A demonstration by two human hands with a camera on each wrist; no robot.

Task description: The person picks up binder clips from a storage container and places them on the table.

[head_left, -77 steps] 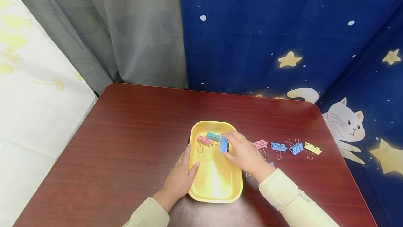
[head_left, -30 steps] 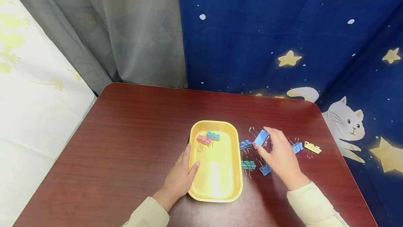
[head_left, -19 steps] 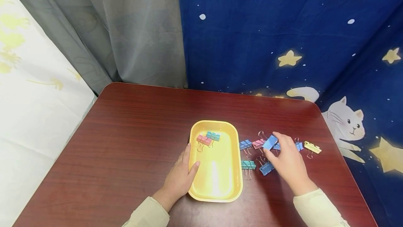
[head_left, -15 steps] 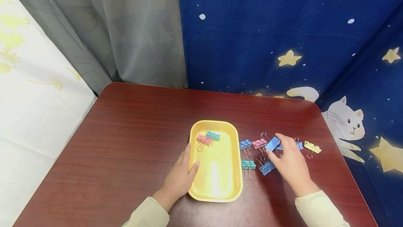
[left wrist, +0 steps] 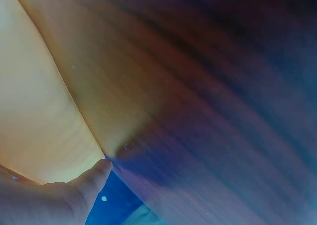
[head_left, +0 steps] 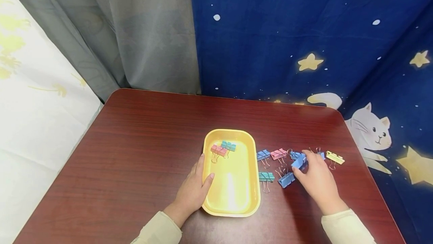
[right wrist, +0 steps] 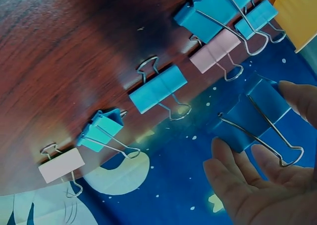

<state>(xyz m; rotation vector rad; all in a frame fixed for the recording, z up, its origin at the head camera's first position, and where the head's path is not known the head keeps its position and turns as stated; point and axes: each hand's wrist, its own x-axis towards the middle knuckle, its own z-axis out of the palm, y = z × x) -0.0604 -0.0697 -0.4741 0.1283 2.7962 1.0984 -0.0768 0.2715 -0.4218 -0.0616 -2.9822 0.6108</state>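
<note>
My right hand pinches a blue binder clip between thumb and fingers, above other clips at the right. In the right wrist view this held clip shows its wire handles sticking out, one fingertip on its upper end and others beneath. My left hand rests against the left wall of the yellow tray, fingers nearly straight and thumb over the rim. The left wrist view shows a fingertip at the tray's edge. Inside the tray lie a pink binder clip and a teal one.
Right of the tray lie a green clip, a pink clip, a yellow clip and several blue clips, among them one blue clip nearer me. Curtains hang behind the dark red table.
My right hand has carried the blue binder clip from over the tray rightward to the clips on the table, then lower and nearer them. The left hand and tray stay put.
</note>
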